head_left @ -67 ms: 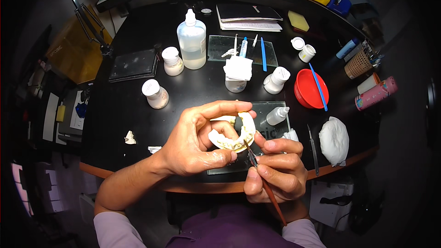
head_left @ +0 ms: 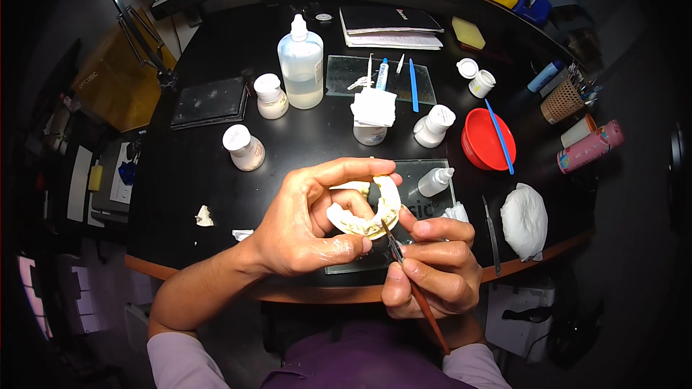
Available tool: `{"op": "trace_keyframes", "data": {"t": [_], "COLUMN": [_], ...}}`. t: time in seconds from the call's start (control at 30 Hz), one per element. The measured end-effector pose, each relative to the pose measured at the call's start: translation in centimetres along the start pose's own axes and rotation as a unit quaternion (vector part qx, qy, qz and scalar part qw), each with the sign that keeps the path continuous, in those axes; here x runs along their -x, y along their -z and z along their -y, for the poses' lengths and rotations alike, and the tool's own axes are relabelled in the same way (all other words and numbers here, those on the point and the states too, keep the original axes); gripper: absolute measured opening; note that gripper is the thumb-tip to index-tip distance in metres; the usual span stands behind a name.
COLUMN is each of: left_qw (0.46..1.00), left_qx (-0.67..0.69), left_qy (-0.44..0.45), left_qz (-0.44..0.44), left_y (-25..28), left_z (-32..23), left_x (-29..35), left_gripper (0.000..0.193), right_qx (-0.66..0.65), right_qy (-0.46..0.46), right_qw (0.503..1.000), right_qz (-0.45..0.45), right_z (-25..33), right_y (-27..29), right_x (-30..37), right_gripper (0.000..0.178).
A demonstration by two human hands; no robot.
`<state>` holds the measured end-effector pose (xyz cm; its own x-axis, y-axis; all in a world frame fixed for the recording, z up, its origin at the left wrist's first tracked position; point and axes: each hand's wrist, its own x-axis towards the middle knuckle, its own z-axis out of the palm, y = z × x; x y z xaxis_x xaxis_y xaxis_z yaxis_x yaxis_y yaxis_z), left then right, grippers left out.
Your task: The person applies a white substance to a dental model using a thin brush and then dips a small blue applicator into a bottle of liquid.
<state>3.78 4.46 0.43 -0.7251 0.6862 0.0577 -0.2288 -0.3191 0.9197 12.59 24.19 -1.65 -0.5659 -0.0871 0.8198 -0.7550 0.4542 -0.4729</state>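
My left hand [head_left: 303, 220] is closed around a dental cast [head_left: 388, 205], a cream horseshoe-shaped arch with a row of teeth. Its thumb presses the near edge and the index finger reaches over the far end. White smears mark the thumb. In my right hand [head_left: 440, 270] a thin brush [head_left: 422, 302] with a reddish-brown handle is pinched between thumb and fingers. The brush's dark tip meets the teeth at the cast's near right side. Below the hands lies a glass slab [head_left: 425, 169], bearing a small white dropper bottle [head_left: 436, 181].
White jars [head_left: 245, 148] and a large clear squeeze bottle [head_left: 301, 65] stand behind my hands. To the right are a red bowl [head_left: 479, 148] with a blue stick across it, a metal knife [head_left: 491, 234] and a white wrapped bundle [head_left: 524, 222]. A plaster fragment [head_left: 205, 216] lies left.
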Motion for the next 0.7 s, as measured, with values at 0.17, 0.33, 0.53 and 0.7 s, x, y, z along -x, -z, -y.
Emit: {"op": "trace_keyframes", "data": {"t": [0.17, 0.33, 0.53, 0.7], "left_qw": [1.000, 1.000, 1.000, 1.000], "left_qx": [-0.001, 0.021, 0.017, 0.022], "left_qy": [-0.003, 0.021, 0.015, 0.006], "left_qz": [0.008, 0.011, 0.014, 0.017], "left_y": [0.07, 0.18, 0.23, 0.29], "left_z": [0.05, 0.24, 0.31, 0.54], "left_x": [0.02, 0.02, 0.08, 0.01], "left_gripper": [0.084, 0.084, 0.083, 0.083], "right_qx": [0.000, 0.006, 0.010, 0.002], "right_qy": [-0.003, -0.001, 0.001, 0.002], "right_qw": [1.000, 1.000, 1.000, 1.000], "right_qz": [-0.002, -0.007, -0.012, -0.008], "right_z": [0.16, 0.07, 0.11, 0.09], "right_y": [0.04, 0.05, -0.09, -0.01], "right_x": [0.04, 0.17, 0.20, 0.24], "right_gripper": [0.033, 0.032, 0.032, 0.031]}}
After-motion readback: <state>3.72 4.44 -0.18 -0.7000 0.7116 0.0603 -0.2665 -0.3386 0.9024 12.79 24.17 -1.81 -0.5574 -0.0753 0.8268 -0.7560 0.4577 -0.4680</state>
